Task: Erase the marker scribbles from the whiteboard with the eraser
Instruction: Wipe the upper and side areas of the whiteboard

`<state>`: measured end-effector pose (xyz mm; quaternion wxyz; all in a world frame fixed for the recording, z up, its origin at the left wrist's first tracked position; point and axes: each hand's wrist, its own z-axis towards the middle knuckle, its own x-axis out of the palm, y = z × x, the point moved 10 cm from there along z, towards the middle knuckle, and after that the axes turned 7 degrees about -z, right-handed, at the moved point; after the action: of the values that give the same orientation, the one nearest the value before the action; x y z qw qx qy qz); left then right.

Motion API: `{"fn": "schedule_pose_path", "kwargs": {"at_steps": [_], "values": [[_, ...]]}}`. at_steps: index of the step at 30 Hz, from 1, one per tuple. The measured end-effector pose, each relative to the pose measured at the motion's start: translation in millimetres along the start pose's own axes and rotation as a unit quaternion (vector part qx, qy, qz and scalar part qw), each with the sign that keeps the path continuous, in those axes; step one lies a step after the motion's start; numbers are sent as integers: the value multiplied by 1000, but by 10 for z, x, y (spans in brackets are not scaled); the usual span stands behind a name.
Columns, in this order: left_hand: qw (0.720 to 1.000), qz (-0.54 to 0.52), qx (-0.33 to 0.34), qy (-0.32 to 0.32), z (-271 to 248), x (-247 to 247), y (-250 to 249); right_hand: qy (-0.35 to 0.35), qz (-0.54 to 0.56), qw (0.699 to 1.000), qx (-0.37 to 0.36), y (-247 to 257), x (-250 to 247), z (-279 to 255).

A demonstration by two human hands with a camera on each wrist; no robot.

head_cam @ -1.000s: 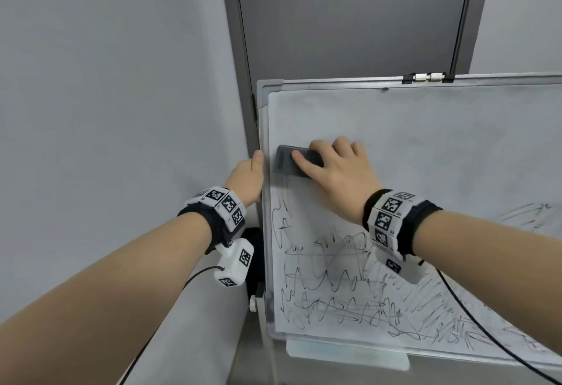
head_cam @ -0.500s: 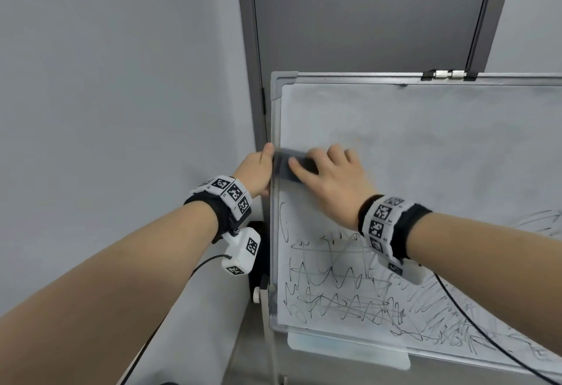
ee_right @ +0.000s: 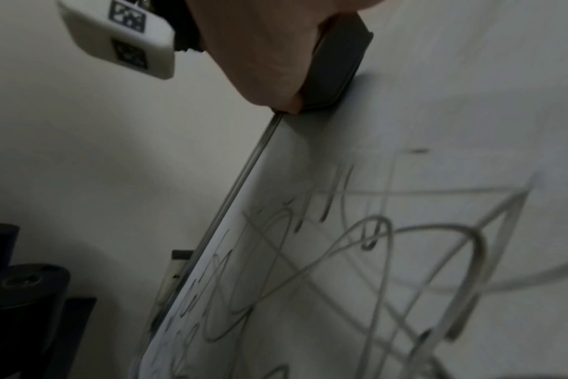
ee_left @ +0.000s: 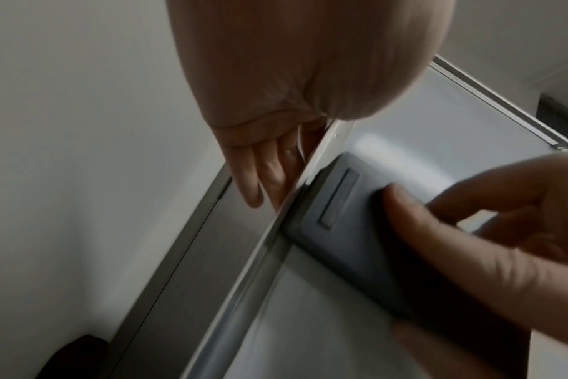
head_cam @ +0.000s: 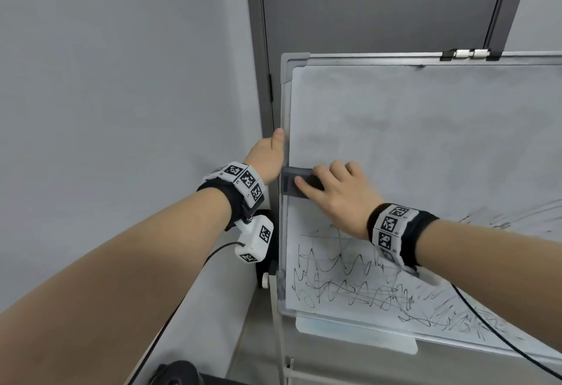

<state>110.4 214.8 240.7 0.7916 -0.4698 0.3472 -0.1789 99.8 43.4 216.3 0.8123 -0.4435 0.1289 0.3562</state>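
Observation:
The whiteboard [head_cam: 425,129] stands on a stand, wiped cloudy across its upper part. Black marker scribbles [head_cam: 349,284] cover its lower left and run off to the right; in the right wrist view the scribbles [ee_right: 373,256] fill the board below the eraser. My right hand [head_cam: 337,199] grips the dark grey eraser [head_cam: 290,185] and presses it flat on the board, against the left frame. In the left wrist view the eraser [ee_left: 337,220] butts against the frame under my right hand [ee_left: 470,246]. My left hand [head_cam: 267,156] grips the board's left frame, thumb in front, fingers [ee_left: 256,177] behind.
A grey door [head_cam: 380,4] stands behind the board and a pale wall [head_cam: 121,80] lies to the left. A clear tray [head_cam: 355,333] hangs under the bottom frame, a clip [head_cam: 468,54] sits on the top edge. Dark objects [head_cam: 179,372] are on the floor by the stand leg [head_cam: 281,342].
The eraser has slid left to the frame and down along it. The scribbles' upper left strokes are gone. My left hand still holds the frame, now with its thumb above the eraser.

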Motion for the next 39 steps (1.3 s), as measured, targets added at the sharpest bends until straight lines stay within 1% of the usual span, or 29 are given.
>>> {"fn": "schedule_pose_path", "kwargs": {"at_steps": [2, 4, 6, 7, 9, 13, 14, 15, 17, 19, 20, 22, 23, 24, 27, 28, 29, 30, 32, 34, 36, 38, 39], "values": [[1000, -2, 9, -10, 11, -11, 11, 20, 16, 999, -39, 265, 110, -141], [1000, -4, 4, -12, 13, -3, 29, 69, 36, 993, -88, 617, 285, -353], [1000, -14, -6, -5, 10, 23, 33, 107, 47, 987, -109, 821, 388, -505], [1000, -17, -10, -1, -2, 21, 17, 110, 48, 987, -110, 834, 393, -508], [1000, -12, -13, -4, -1, -1, 19, 89, 43, 991, -95, 686, 313, -404], [1000, 3, 14, -15, -13, 6, -18, 4, 28, 999, 15, 50, 65, -85], [1000, 9, 20, -19, -10, 15, -17, -1, 32, 999, 27, -12, 58, -71], [999, 13, 23, -22, -12, 25, -18, -1, 33, 999, 19, 15, 69, -98], [999, 24, 26, -22, -11, 38, -16, 26, 42, 998, -47, 312, 184, -297], [999, 28, 20, -27, 10, 25, 0, 86, 52, 986, -133, 726, 389, -625], [999, 27, 18, -29, 2, 14, -10, 107, 50, 980, -162, 871, 457, -763], [999, 23, 18, -33, -8, -23, -22, 112, 38, 977, -179, 935, 497, -835], [999, 19, 16, -37, -24, -40, -27, 106, 35, 979, -172, 881, 472, -775], [999, 14, 18, -41, -36, -52, -35, 95, 37, 984, -149, 772, 424, -670], [998, 23, 31, -47, -74, -49, -72, 41, 42, 998, -33, 305, 211, -340], [998, 28, 35, -42, -80, -28, -73, 34, 49, 998, -13, 249, 185, -305], [998, 31, 37, -43, -101, -12, -75, 33, 55, 998, -13, 293, 189, -322], [997, 36, 48, -54, -109, -9, -84, 36, 63, 997, -29, 416, 219, -375], [995, 33, 52, -75, -186, -31, -117, 56, 81, 992, -80, 781, 355, -575], [996, 11, 50, -73, -206, -25, -74, 81, 91, 986, -111, 1062, 482, -744], [997, -60, 15, -47, -199, -5, 84, 77, 98, 987, -106, 1108, 531, -752], [988, -129, -67, -45, -188, 3, 435, 52, 102, 990, -85, 995, 509, -666], [985, -137, -101, -39, -247, 18, 597, 39, 106, 991, -73, 908, 479, -615]]}}
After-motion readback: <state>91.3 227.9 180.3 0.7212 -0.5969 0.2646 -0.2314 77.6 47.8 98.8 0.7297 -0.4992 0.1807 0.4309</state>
